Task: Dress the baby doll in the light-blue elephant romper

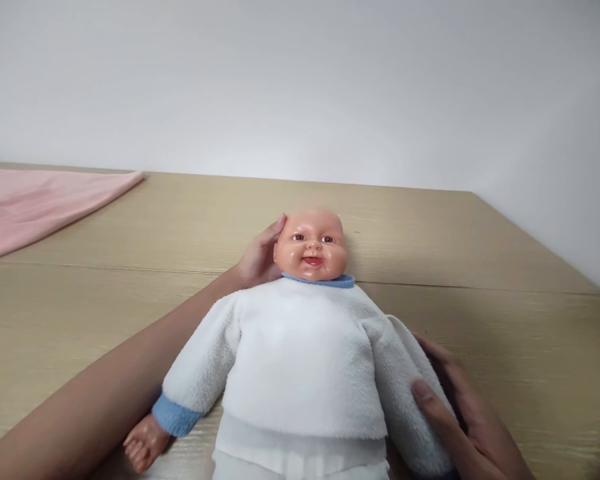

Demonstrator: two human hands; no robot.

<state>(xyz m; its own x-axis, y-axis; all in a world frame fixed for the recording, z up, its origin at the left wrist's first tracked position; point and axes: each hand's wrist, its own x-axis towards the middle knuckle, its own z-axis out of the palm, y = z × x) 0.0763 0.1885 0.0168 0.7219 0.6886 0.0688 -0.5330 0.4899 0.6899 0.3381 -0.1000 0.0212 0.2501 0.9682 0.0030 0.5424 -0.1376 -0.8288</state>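
The left hand [259,259] is cupping the doll's [305,353] head, its fingers partly hidden. The right hand [463,417] is clasping the sleeve [403,387], and the legs are cropped.

doll [312,248]: glossy plastic | sweater [300,353]: fluffy fleece | table [505,267]: matt wood | blanket [35,200]: soft cloth

soft, even, bright light fills the scene, with no glare. faint shadows lie on the tabletop [480,253] beside the doll [305,347]. focus is slightly soft throughout, and the tabletop's edges bow near the frame's sides.
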